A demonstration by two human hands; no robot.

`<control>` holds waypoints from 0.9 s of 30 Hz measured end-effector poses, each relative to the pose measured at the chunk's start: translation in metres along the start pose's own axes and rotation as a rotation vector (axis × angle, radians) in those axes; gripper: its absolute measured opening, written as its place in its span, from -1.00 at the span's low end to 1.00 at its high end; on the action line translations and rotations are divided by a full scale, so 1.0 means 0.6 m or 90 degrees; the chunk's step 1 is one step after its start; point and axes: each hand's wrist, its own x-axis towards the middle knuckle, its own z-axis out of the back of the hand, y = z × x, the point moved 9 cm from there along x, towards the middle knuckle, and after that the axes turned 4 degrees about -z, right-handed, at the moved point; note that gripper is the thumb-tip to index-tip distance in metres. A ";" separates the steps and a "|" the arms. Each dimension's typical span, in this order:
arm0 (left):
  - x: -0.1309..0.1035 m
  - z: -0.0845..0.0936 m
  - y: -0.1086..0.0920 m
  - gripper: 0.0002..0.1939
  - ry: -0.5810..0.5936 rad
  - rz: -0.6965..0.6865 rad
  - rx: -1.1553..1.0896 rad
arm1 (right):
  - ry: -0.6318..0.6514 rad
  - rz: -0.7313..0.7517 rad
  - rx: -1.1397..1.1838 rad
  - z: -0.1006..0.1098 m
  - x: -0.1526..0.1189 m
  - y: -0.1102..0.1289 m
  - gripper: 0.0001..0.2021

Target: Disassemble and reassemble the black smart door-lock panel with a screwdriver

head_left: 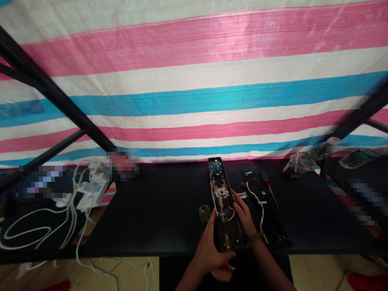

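A long, narrow electronic device [222, 194] with its casing opened lies lengthwise before me at the table's front edge. Inside it show a blue circuit board at the far end, a pale round part in the middle and a white wire. My left hand [208, 246] grips its near left side, thumb across the front end. Along the right side, my right hand [245, 216] holds the edge with bent fingers. A small greyish part [204, 213] lies just left of the device. On the right rest a screwdriver [269, 186], a white cable [257, 200] and a dark flat panel [274, 230].
The black table [151, 214] runs up to a striped plastic sheet [212, 97]. White cables and a power strip [93, 192] crowd the left. Clear plastic cups [300, 163] stand at the back right, near a black frame post [348, 125].
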 end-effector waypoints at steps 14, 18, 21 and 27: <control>-0.003 0.001 0.005 0.32 -0.002 0.001 0.032 | 0.000 0.005 -0.014 0.003 0.002 -0.004 -0.43; -0.003 0.001 0.005 0.32 -0.001 0.004 0.026 | -0.009 0.003 -0.020 0.006 0.002 -0.004 -0.42; -0.003 0.001 0.008 0.31 -0.004 0.002 0.023 | -0.006 0.004 -0.008 0.003 0.002 -0.004 -0.42; -0.002 0.001 0.011 0.30 -0.006 0.000 0.007 | -0.017 0.012 -0.014 0.005 0.001 -0.004 -0.44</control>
